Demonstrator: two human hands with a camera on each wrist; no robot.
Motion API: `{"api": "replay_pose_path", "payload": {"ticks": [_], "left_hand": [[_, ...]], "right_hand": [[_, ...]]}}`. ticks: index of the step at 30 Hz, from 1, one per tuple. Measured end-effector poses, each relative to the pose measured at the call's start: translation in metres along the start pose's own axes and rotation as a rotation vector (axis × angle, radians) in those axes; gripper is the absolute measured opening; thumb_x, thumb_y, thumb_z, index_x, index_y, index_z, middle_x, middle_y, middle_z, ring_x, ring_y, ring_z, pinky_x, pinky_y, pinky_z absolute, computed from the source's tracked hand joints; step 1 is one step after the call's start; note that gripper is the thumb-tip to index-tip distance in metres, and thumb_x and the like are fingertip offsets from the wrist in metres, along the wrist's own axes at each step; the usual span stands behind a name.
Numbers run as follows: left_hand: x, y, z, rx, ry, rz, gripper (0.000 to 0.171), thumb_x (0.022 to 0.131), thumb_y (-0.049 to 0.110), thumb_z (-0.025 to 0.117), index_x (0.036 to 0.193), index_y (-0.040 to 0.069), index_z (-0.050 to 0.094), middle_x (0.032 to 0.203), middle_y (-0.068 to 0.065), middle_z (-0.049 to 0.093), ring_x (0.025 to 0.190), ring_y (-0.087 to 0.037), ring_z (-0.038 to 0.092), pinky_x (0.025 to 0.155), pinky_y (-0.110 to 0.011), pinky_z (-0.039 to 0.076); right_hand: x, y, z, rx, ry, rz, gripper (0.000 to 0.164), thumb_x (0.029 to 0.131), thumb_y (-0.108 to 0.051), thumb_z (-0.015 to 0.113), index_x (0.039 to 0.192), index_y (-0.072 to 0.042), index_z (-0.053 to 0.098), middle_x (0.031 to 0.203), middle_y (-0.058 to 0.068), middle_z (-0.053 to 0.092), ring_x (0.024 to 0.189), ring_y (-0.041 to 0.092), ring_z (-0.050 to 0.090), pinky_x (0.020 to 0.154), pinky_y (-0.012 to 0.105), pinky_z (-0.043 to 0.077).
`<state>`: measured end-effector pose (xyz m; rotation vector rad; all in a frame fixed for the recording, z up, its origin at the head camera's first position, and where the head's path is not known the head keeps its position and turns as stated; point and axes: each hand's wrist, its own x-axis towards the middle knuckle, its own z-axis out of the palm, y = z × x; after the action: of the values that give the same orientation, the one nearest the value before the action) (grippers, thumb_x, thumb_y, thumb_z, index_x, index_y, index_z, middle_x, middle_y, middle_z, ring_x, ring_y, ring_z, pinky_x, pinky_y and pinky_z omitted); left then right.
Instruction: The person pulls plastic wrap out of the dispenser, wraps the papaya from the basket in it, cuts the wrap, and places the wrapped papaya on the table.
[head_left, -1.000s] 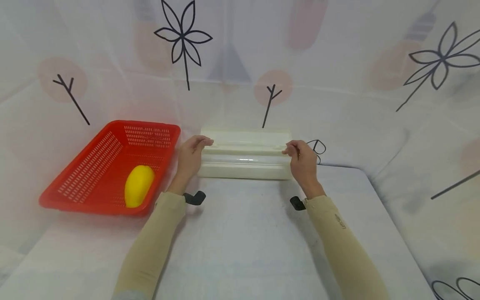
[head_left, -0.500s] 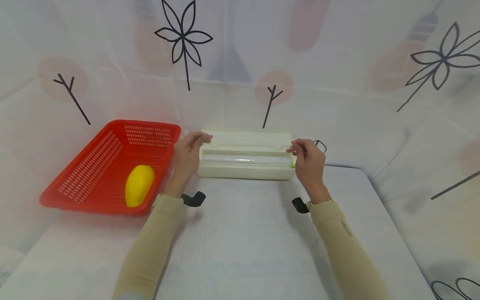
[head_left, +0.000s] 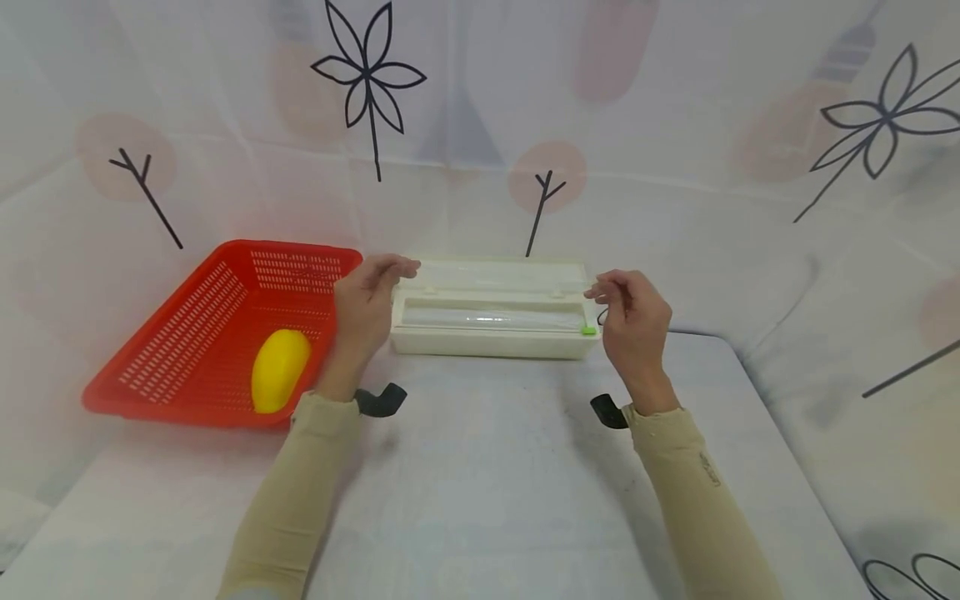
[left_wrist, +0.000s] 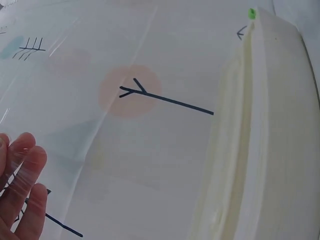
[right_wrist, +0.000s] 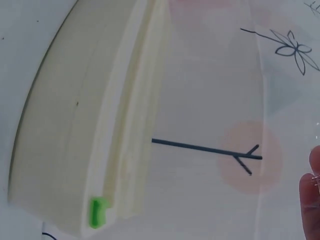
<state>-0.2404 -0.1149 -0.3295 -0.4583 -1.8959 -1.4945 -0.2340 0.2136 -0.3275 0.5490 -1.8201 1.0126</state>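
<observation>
A cream cling film dispenser (head_left: 487, 344) stands on the table with its lid (head_left: 491, 277) raised. Inside lies a shiny roll of film (head_left: 491, 318). The green cutter slider (head_left: 588, 331) sits at its right end. My left hand (head_left: 362, 308) is raised by the box's left end, thumb and fingers pinching the cling film, whose wrinkles show across the fingertips (left_wrist: 35, 162) in the left wrist view. Above the right end, my right hand (head_left: 637, 333) pinches the film at its other side; a small glint shows by those fingers (right_wrist: 310, 192). Most of the clear sheet is hard to see.
A red plastic basket (head_left: 180, 408) stands at the left, close to my left wrist, with a yellow mango-shaped fruit (head_left: 280, 371) in it. White cloth covers the table (head_left: 487, 483). Directly behind the dispenser hangs a patterned curtain (head_left: 465, 125).
Both hands have risen and spread apart, the left going left and the right going right. The green slider and the box's ends have come into view. Basket and fruit stay put.
</observation>
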Motion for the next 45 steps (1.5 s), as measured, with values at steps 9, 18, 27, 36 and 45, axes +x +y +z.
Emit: {"api": "replay_pose_path", "payload": {"ticks": [9, 18, 27, 36, 45], "left_hand": [[0.003, 0.021, -0.004, -0.033, 0.057, 0.125, 0.012, 0.098, 0.005, 0.061, 0.102, 0.0, 0.071, 0.1, -0.01, 0.075, 0.095, -0.02, 0.071, 0.094, -0.032, 0.052], [0.006, 0.043, -0.011, -0.032, 0.073, 0.182, 0.012, 0.098, 0.002, 0.06, 0.101, -0.004, 0.07, 0.1, -0.014, 0.074, 0.093, -0.021, 0.071, 0.094, -0.034, 0.053], [0.004, 0.062, -0.018, -0.096, 0.074, 0.279, 0.014, 0.093, -0.01, 0.061, 0.101, -0.003, 0.071, 0.097, -0.013, 0.075, 0.089, -0.014, 0.071, 0.089, -0.034, 0.055], [-0.005, 0.076, -0.029, -0.087, 0.064, 0.352, 0.011, 0.092, -0.008, 0.063, 0.097, -0.003, 0.071, 0.091, -0.012, 0.074, 0.085, -0.014, 0.071, 0.083, -0.031, 0.056], [-0.031, 0.084, -0.052, -0.094, -0.056, 0.335, 0.011, 0.095, 0.004, 0.066, 0.097, -0.006, 0.07, 0.09, -0.01, 0.075, 0.087, -0.013, 0.072, 0.077, -0.025, 0.056]], "right_hand": [[0.008, -0.019, -0.011, 0.043, 0.041, -0.021, 0.011, 0.096, 0.009, 0.056, 0.094, 0.009, 0.067, 0.081, 0.016, 0.069, 0.071, 0.015, 0.068, 0.069, 0.017, 0.051], [0.016, -0.039, -0.021, 0.099, 0.116, -0.037, 0.011, 0.094, 0.014, 0.055, 0.089, 0.012, 0.066, 0.076, 0.019, 0.067, 0.071, 0.004, 0.065, 0.07, 0.019, 0.052], [0.02, -0.056, -0.028, 0.147, 0.178, -0.061, 0.008, 0.091, 0.017, 0.056, 0.085, 0.016, 0.063, 0.071, 0.022, 0.064, 0.069, 0.004, 0.064, 0.069, 0.019, 0.053], [0.018, -0.086, -0.041, 0.197, 0.21, -0.092, 0.01, 0.09, 0.016, 0.06, 0.08, 0.017, 0.06, 0.068, 0.025, 0.06, 0.067, 0.002, 0.065, 0.065, 0.018, 0.051], [-0.001, -0.097, -0.053, 0.295, 0.207, -0.188, 0.013, 0.088, 0.015, 0.062, 0.075, 0.016, 0.058, 0.067, 0.019, 0.061, 0.065, 0.004, 0.066, 0.063, 0.014, 0.051]]}}
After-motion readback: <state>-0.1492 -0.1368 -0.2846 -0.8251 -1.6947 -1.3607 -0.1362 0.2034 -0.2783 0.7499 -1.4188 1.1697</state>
